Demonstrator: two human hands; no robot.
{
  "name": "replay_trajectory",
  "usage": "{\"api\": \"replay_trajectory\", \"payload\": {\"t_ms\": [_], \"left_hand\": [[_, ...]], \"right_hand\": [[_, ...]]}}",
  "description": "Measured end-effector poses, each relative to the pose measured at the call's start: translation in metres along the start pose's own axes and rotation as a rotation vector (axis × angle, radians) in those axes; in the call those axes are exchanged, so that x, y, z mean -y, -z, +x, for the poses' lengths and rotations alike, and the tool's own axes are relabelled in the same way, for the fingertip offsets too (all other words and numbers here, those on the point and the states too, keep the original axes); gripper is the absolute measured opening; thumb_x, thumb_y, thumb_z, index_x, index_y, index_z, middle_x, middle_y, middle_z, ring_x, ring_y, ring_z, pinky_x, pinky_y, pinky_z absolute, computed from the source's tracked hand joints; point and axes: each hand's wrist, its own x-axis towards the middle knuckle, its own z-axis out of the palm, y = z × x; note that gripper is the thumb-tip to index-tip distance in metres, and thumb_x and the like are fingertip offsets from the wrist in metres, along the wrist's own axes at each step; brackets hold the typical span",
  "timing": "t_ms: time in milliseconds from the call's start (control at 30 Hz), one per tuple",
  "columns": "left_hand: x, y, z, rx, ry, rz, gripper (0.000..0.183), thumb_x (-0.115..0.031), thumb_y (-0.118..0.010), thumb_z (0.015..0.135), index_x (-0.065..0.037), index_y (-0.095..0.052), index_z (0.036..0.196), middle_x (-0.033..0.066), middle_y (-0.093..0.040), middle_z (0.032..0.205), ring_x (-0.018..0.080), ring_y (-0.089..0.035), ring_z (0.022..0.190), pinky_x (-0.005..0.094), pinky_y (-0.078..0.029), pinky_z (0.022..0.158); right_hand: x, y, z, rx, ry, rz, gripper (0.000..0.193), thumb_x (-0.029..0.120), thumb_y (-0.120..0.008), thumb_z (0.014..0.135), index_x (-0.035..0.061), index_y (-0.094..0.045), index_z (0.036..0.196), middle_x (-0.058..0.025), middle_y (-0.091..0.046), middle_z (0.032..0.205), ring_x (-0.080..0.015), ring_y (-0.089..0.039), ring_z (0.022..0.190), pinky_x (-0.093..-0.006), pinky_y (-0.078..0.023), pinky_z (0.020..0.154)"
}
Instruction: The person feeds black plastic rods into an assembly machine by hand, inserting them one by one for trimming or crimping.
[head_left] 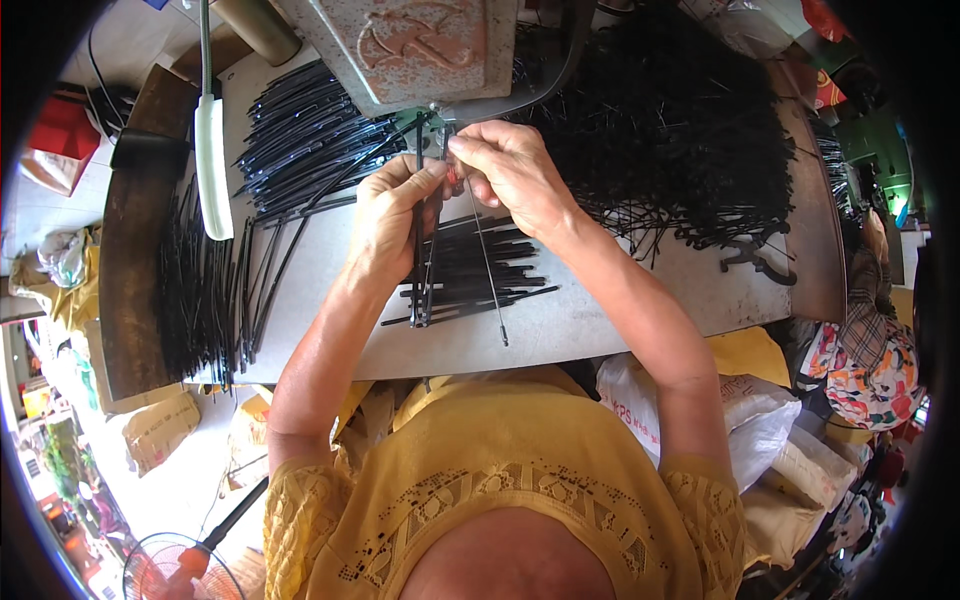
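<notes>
My left hand (392, 205) grips a black channel-shaped rib (420, 262) that points toward me, its upper end near the base of a grey metal press (420, 45). My right hand (510, 170) pinches a thin metal wire rod (488, 265) at its upper end, close beside the left thumb; the rod hangs down over the table. Both hands meet just below the press's tool. A small pile of black ribs (480, 270) lies on the white table (600, 320) under the hands.
A stack of black ribs (310, 135) lies at the back left, more (200, 290) along the left edge. A large tangle of black wire parts (680, 120) fills the back right. A white handle (212, 165) hangs at left. Bags (750, 420) and a fan (175, 570) sit on the floor.
</notes>
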Motion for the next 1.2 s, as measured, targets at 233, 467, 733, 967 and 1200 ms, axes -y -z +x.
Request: {"api": "replay_trajectory", "payload": {"t_ms": [233, 467, 733, 967, 1200], "left_hand": [[0.001, 0.001, 0.007, -0.027, -0.008, 0.006, 0.011, -0.008, -0.056, 0.079, -0.004, -0.053, 0.070, 0.0047, -0.056, 0.062, 0.0039, -0.039, 0.041, 0.0165, -0.028, 0.036], [-0.003, -0.002, 0.013, -0.119, 0.044, 0.006, 0.016, -0.005, -0.058, 0.076, -0.005, -0.051, 0.061, 0.0032, -0.052, 0.055, 0.0053, -0.036, 0.037, 0.0180, -0.025, 0.033], [-0.005, 0.000, 0.013, -0.162, 0.105, 0.017, 0.019, -0.005, -0.059, 0.075, -0.006, -0.050, 0.058, 0.0024, -0.050, 0.051, 0.0067, -0.035, 0.035, 0.0195, -0.024, 0.032], [-0.016, 0.007, 0.013, -0.089, 0.094, 0.075, 0.016, -0.004, -0.057, 0.076, -0.004, -0.052, 0.061, 0.0038, -0.051, 0.053, 0.0080, -0.036, 0.036, 0.0202, -0.026, 0.034], [-0.053, 0.044, -0.006, -0.091, 0.084, 0.442, 0.012, -0.011, -0.060, 0.074, -0.005, -0.055, 0.065, 0.0017, -0.054, 0.057, 0.0058, -0.037, 0.040, 0.0182, -0.027, 0.037]], "right_hand": [[-0.004, -0.002, 0.007, -0.010, 0.021, -0.016, 0.017, 0.012, -0.051, 0.083, 0.0016, -0.053, 0.069, -0.0050, -0.052, 0.059, -0.0035, -0.040, 0.042, -0.0172, -0.028, 0.035], [-0.005, -0.003, 0.010, -0.035, 0.005, -0.036, 0.018, 0.013, -0.052, 0.082, 0.0014, -0.053, 0.069, -0.0057, -0.054, 0.059, -0.0041, -0.041, 0.042, -0.0179, -0.030, 0.035], [0.019, 0.027, -0.006, -0.058, -0.070, -0.243, 0.023, 0.018, -0.053, 0.082, -0.0025, -0.058, 0.089, -0.0075, -0.058, 0.070, -0.0074, -0.052, 0.049, -0.0166, -0.040, 0.039], [0.040, 0.071, -0.026, -0.221, 0.020, -0.387, 0.017, 0.014, -0.055, 0.081, -0.0015, -0.060, 0.083, -0.0061, -0.058, 0.067, -0.0062, -0.051, 0.048, -0.0162, -0.037, 0.039], [0.034, 0.075, -0.038, -0.050, -0.080, -0.751, 0.012, 0.011, -0.055, 0.078, 0.0025, -0.061, 0.085, -0.0057, -0.060, 0.071, -0.0115, -0.056, 0.056, -0.0230, -0.042, 0.045]]}}
